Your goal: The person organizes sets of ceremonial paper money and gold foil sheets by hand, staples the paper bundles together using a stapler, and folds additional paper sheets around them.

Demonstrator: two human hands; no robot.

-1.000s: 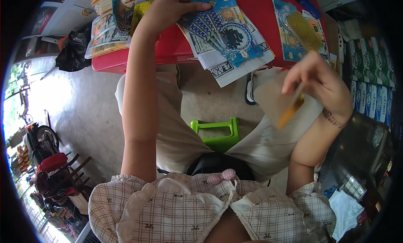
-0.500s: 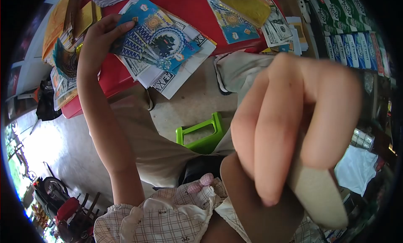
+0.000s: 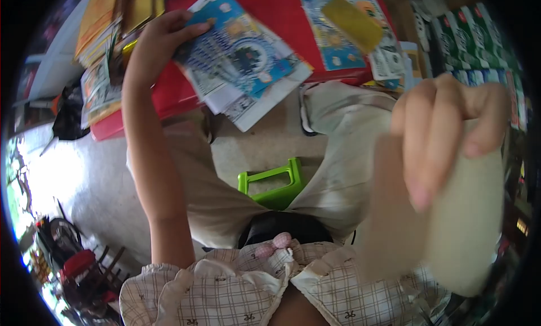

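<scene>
My left hand (image 3: 160, 41) is closed on the left edge of a fanned stack of blue printed notes (image 3: 242, 53), its thumb on top. White papers (image 3: 248, 109) lie beneath the notes and stick out past the red table's edge. On the right, close to the camera, my right hand (image 3: 448, 123) grips a folded beige card (image 3: 468, 224), blurred by motion, with its fingers over the front. More blue notes (image 3: 329, 39) lie on the red table (image 3: 276, 13) under a gold packet (image 3: 352, 25).
Orange envelopes and paper stacks (image 3: 101, 30) stand at the table's left. A green stool (image 3: 276, 191) is on the floor between the knees. Toothpaste boxes (image 3: 476, 39) sit at right. A black bag (image 3: 70, 112) hangs at left, and a motorbike (image 3: 62, 236) stands beyond.
Over the last second my right hand came up close to the camera with the card, then drew back slightly to the right. My left hand still holds the notes; the view has shifted.
</scene>
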